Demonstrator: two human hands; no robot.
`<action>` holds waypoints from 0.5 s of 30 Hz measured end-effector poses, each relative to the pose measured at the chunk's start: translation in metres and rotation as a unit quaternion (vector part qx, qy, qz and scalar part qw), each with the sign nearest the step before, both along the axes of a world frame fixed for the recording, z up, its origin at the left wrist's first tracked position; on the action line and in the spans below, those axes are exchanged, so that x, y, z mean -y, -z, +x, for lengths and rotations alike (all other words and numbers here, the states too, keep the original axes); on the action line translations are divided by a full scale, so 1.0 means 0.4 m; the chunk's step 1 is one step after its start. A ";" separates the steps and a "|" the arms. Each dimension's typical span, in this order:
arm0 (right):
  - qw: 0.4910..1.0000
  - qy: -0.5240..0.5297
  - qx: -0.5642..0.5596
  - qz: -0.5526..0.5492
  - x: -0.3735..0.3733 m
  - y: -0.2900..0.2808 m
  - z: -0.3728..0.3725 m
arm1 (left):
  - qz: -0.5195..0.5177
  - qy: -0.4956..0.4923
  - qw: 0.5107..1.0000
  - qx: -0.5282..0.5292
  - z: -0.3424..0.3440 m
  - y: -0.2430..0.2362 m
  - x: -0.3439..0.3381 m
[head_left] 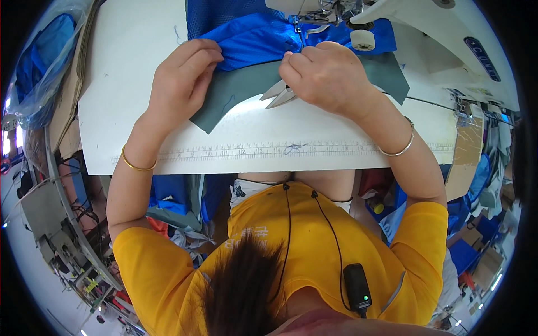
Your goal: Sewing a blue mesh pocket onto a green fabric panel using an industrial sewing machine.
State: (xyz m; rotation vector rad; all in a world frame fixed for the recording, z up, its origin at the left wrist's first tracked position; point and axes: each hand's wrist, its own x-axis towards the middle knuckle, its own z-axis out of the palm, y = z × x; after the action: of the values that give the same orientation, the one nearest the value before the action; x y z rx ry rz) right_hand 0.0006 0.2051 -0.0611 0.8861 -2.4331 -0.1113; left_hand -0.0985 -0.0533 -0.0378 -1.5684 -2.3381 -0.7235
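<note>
Overall bright; light even and cool across the white tabletop [134, 112], palest near the scissors [273, 89], whose blades shine. Hot spot on the blue cloth [252, 39] beside the needle, whitish-blue, strongest there. Left hand [188, 78] and right hand [328, 75] read crisp, softly shaded on their undersides. Under the table's front edge, dimmer; detail sinks into shadow. Far left rim: burnt-out white lights [7, 141]; low right, a slanting bright tube [496, 281]. Dark hair [241, 285] soft, blurred at its strands. Fisheye distortion heavy: the metal frame [81, 241] at left bows, rim clutter stretches and smears, corners black.
</note>
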 end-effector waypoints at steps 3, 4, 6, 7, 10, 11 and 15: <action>1.000 0.002 0.009 -0.004 0.001 -0.003 0.000 | 0.014 0.000 1.000 0.016 -0.005 0.012 0.003; 1.000 0.005 0.013 -0.004 0.003 -0.004 0.001 | 0.014 0.000 1.000 0.015 -0.004 0.014 0.003; 1.000 0.008 0.016 -0.004 0.004 -0.003 0.003 | 0.026 0.000 0.999 -0.033 -0.004 0.017 0.004; 1.000 0.014 0.014 -0.010 0.004 0.001 0.004 | 0.026 -0.001 0.999 -0.034 0.001 0.018 0.005; 0.999 0.023 0.011 -0.025 0.001 0.013 0.003 | 0.015 0.026 0.984 -0.177 0.025 0.035 0.015; 0.999 0.025 0.011 -0.034 -0.001 0.016 0.002 | 0.015 0.026 0.984 -0.177 0.023 0.040 0.017; 0.999 0.015 0.004 -0.044 -0.005 0.014 -0.002 | 0.018 0.022 0.979 -0.200 0.024 0.053 0.025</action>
State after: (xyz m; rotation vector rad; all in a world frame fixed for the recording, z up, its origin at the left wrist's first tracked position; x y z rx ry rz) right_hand -0.0002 0.2070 -0.0666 0.8135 -2.4395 -0.0122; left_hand -0.0891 -0.0634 -0.0590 -1.5811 -1.9930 -0.4070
